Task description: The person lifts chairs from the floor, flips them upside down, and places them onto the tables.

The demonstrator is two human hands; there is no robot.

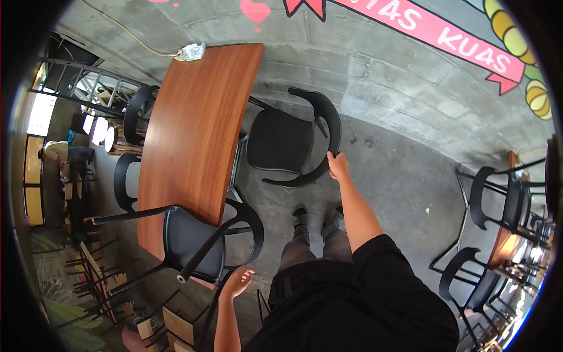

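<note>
My right hand (338,166) is closed round the curved backrest of a black chair (281,141), which stands upright at the right side of a brown wooden table (193,123). My left hand (237,281) hangs near the table's front end with its fingers loosely curled and nothing in them. Just above and left of it, an upturned black chair (193,243) lies on the table with its legs sticking out. The lower edge of its frame passes close to that hand; contact cannot be made out.
Two black chairs (126,182) stand along the table's far left side. A grey block wall (375,82) runs behind. More chairs (495,196) and a table are at the right. Stools and wooden pieces (177,325) crowd the lower left. A person (57,151) is bent over at the far left.
</note>
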